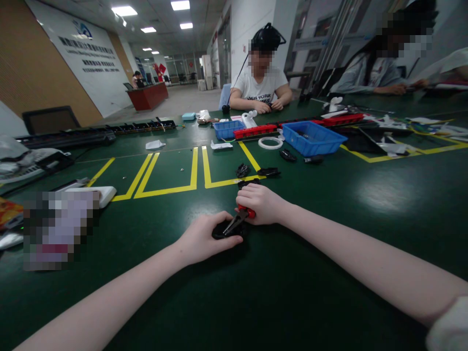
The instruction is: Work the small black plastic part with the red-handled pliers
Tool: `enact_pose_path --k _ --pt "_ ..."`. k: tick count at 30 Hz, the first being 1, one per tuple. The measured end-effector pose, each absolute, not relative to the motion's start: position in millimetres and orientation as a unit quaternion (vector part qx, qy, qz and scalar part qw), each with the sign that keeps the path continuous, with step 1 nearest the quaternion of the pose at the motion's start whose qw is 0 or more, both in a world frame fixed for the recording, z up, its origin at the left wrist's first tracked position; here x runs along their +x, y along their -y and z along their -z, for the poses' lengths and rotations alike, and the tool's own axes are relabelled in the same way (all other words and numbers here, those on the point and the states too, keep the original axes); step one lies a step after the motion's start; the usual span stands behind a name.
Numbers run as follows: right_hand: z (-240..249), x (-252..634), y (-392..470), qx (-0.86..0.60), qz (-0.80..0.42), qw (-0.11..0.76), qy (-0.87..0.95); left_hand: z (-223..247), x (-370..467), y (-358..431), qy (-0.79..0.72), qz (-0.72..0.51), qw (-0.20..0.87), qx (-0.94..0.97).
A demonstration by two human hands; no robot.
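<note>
My right hand [260, 202] is closed around the red handles of a pair of long-nose pliers [236, 222]. The jaws point down and left, onto or just over a small black plastic part [220, 231]. My left hand [208, 239] grips that part against the table, thumb on the near side and fingers on the far side. Whether the jaws pinch anything cannot be made out. Just beyond my right hand lie several similar black parts [269, 171], one partly hidden behind the knuckles.
Yellow tape [168, 191] marks boxes on the green table [153, 302]. Blue bins [310, 139], a white tape roll [270, 143] and red strips [256, 130] stand farther back. A blurred-out item [60, 229] lies at left. A co-worker [260, 87] sits opposite; others sit at right.
</note>
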State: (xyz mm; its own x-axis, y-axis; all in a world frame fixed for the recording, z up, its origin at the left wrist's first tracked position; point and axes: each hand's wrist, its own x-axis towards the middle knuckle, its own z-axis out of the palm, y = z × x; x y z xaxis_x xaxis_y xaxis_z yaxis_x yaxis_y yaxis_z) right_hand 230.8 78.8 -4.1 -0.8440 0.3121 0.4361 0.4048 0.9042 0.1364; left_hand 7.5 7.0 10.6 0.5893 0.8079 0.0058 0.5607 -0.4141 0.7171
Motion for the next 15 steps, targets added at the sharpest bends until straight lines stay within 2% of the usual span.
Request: enact_pose_path --k 15 --pt "2.4 230.0 -77.1 -0.192 0.108 0.205 0.954 -10.5 7.5 -6.7 -0.42 -0.175 0.34 0.823"
